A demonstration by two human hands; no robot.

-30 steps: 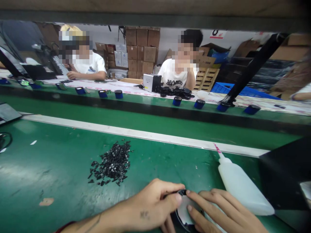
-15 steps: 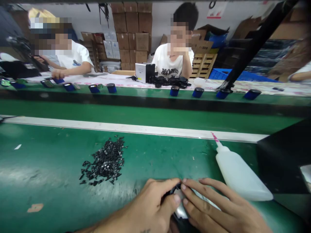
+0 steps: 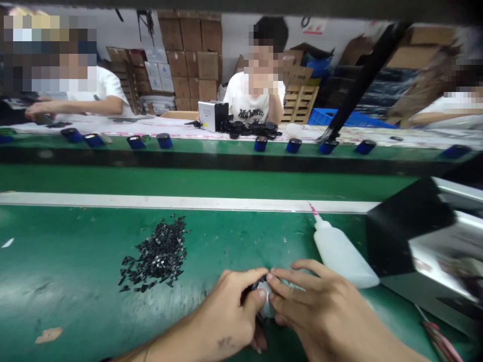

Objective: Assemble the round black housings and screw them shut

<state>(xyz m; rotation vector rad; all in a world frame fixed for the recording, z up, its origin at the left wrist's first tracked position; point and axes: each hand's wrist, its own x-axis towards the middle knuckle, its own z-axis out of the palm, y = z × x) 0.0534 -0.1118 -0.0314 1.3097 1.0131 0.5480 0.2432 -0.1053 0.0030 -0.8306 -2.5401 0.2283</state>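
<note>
A small round black part with a shiny pale middle (image 3: 267,302) is held low in the centre, mostly covered by fingers. My left hand (image 3: 232,309) wraps round its left side, with the thumb lying on the pale face. From the right, the bent fingertips of my right hand (image 3: 317,299) grip the part's upper edge and right side. A translucent white squeeze bottle with a thin pink-marked nozzle (image 3: 343,254) lies just beyond my right hand. To the left, small black plastic pieces (image 3: 160,259) form a loose pile on the green bench (image 3: 90,317).
A black and silver box (image 3: 418,236) stands at the right, with a red-handled tool (image 3: 439,334) in front. Across the bench runs a white strip (image 3: 188,202). Blue-and-black cylinders (image 3: 260,144) line the far ledge, where co-workers (image 3: 254,98) sit. A dark slanted post (image 3: 358,85) rises there.
The view has swung right, showing more of the box and the red-handled tool. Both hands keep hold of the round part. The left co-worker's hand has moved away from the blue cylinder.
</note>
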